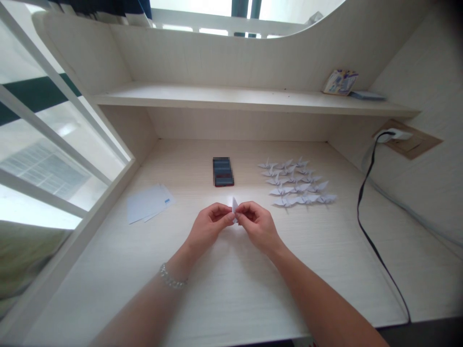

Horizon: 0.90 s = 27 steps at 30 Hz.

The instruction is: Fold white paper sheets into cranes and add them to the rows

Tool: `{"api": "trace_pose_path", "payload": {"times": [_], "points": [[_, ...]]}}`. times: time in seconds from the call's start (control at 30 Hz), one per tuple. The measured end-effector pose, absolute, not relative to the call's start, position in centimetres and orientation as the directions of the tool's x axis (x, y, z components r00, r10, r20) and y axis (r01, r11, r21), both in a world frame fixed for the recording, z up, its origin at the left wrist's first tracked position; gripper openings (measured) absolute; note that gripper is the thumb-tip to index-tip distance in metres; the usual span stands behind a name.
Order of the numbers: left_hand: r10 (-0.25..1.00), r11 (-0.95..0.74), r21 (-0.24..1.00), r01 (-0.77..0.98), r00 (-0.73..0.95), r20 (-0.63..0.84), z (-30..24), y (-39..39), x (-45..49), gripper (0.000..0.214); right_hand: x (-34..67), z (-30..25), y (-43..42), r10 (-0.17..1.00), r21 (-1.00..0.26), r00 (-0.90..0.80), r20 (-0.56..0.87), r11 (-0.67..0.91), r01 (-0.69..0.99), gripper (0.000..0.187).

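A small folded piece of white paper (pixel 235 205) stands upright between my two hands, its pointed tip showing above the fingers. My left hand (pixel 213 220) pinches it from the left, thumb against forefinger, and a beaded bracelet circles that wrist. From the other side my right hand (pixel 258 224) pinches the same paper. Fingers cover its lower part. To the right, several white paper cranes (pixel 296 185) sit in rows on the desk. Beyond my hands lies a dark rectangular object (pixel 223 171), its surface pixelated.
Flat white paper sheets (pixel 148 203) lie on the desk's left side. A black cable (pixel 361 202) runs from a wall socket (pixel 408 140) down the right side. The shelf (pixel 224 94) overhead holds a small patterned box (pixel 340 82). White rails (pixel 54 130) border the left.
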<state>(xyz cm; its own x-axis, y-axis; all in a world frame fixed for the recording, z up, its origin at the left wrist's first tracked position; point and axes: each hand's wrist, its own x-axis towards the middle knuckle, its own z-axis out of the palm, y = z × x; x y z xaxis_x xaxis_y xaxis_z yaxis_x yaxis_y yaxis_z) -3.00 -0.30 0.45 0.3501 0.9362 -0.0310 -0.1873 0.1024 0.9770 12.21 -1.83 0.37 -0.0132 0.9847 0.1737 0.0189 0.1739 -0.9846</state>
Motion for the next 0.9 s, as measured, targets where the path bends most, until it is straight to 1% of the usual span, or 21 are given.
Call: {"api": "trace_pose_path", "payload": {"times": [0.1,0.2,0.27,0.47,0.6,0.67,0.77,0.83,0.9], "points": [[0.941,0.114,0.965,-0.236,0.336,-0.029,0.34,-0.28,-3.11,0.018,12.27,0.41,-1.82,0.987,-0.989,-0.057,0.148,0.147,-0.014,0.016],[0.942,0.143,0.947,-0.287,0.333,-0.042,0.31,-0.25,-3.22,0.017,12.3,0.34,-1.7,0.987,-0.989,-0.095,0.127,0.119,-0.087,0.026],[0.935,0.174,0.938,-0.301,0.351,-0.06,0.34,-0.25,-3.27,0.017,12.26,0.26,-1.62,0.988,-0.988,-0.101,0.119,0.109,-0.107,0.031],[0.916,0.235,0.906,-0.352,0.393,-0.084,0.61,-0.22,-3.29,0.014,12.25,0.22,-1.55,0.989,-0.986,-0.115,0.092,0.075,-0.149,0.029],[0.938,0.21,0.908,-0.361,0.336,-0.084,0.78,-0.1,-3.22,0.012,12.3,0.29,-1.56,0.99,-0.985,-0.117,0.074,0.054,-0.163,0.026],[0.959,0.153,0.937,-0.315,0.278,-0.063,0.67,-0.07,-3.15,0.012,12.23,0.22,-1.55,0.992,-0.986,-0.11,0.07,0.051,-0.161,0.023],[0.978,0.042,0.985,-0.165,0.208,-0.007,0.34,-0.09,-3.07,0.013,12.02,0.02,-1.49,0.994,-0.988,-0.093,0.055,0.041,-0.148,0.02],[0.981,-0.025,0.998,-0.064,0.191,0.037,0.18,-0.15,-3.05,0.014,11.89,-0.05,-1.47,0.996,-0.988,-0.078,0.041,0.029,-0.149,0.019],[0.977,-0.066,0.998,0.0,0.203,0.064,0.14,-0.23,-3.05,0.015,11.84,-0.03,-1.46,0.998,-0.988,-0.051,0.035,0.027,-0.151,0.02]]}}
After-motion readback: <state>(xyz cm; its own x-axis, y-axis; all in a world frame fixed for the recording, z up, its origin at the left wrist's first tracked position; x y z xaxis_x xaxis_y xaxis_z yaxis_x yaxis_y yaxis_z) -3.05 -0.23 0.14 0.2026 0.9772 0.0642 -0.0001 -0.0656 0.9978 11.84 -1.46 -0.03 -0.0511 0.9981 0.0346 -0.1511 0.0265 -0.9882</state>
